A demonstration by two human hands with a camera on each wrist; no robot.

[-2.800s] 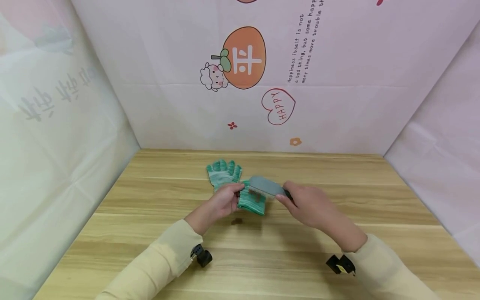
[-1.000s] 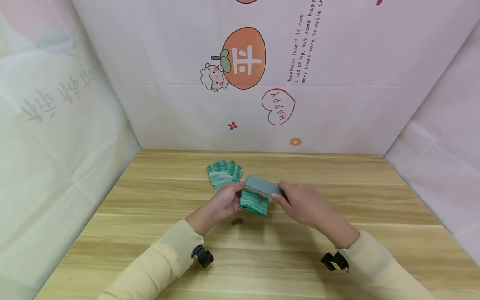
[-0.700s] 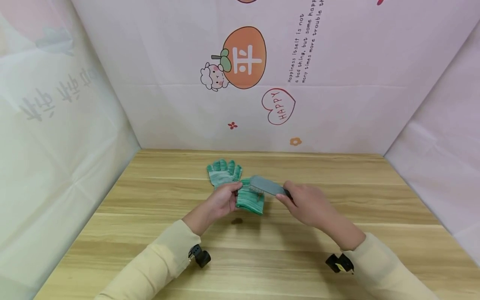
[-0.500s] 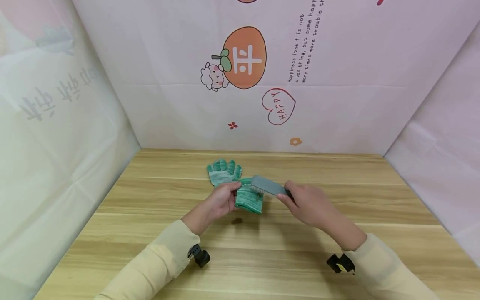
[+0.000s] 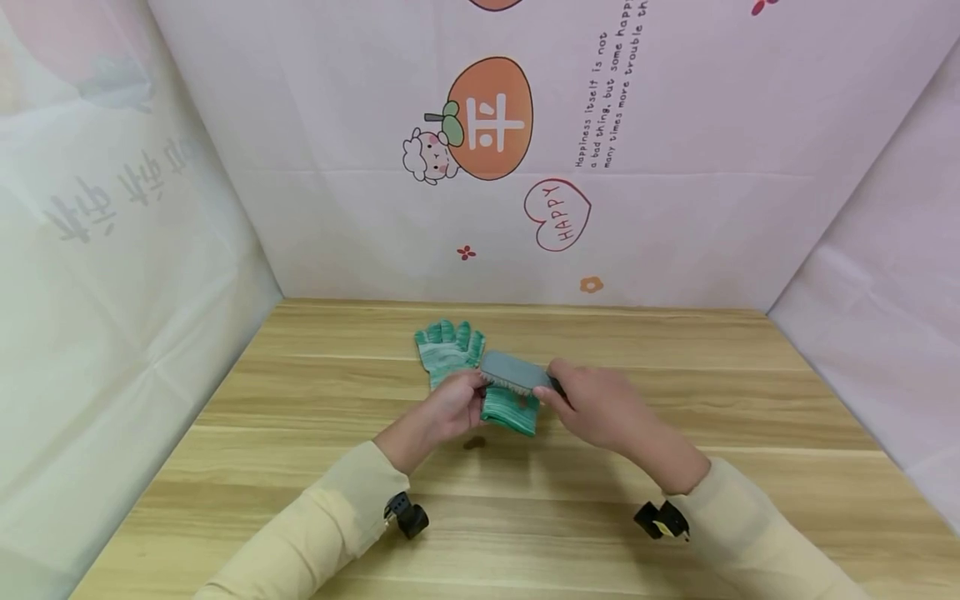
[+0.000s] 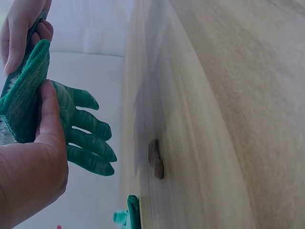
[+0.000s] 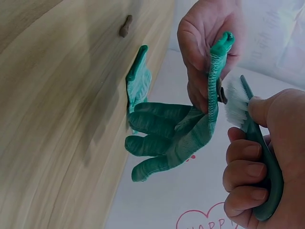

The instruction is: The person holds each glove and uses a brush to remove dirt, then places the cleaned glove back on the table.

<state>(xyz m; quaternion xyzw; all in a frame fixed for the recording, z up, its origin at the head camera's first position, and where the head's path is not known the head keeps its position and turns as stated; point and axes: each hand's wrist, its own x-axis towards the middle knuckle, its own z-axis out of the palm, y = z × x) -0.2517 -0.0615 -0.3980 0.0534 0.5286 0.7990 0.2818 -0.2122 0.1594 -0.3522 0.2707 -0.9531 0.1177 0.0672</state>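
My left hand point(image 5: 450, 408) holds a green-and-white knit glove point(image 5: 510, 412) above the table, its thumb on the near face and fingers behind. In the left wrist view the glove's green fingers point(image 6: 90, 136) hang loose. My right hand point(image 5: 600, 408) grips a grey-green brush point(image 5: 516, 372) by its handle, fingers curled round it. The brush head overlaps the glove and the left thumb tip in the head view. In the right wrist view the white bristles point(image 7: 235, 102) face the glove with a narrow gap, and a brown clump point(image 7: 221, 91) clings to the glove there.
A second matching glove point(image 5: 448, 348) lies flat on the wooden table point(image 5: 337, 483), behind the left hand. On the tabletop below the held glove sits a small brown lump point(image 5: 474, 442). Printed white cloth walls point(image 5: 360, 225) enclose the back and sides.
The brush swings repeatedly across the glove; since half a second ago the right hand and brush have moved left, over the left thumb. The left hand and held glove have shifted slightly right.
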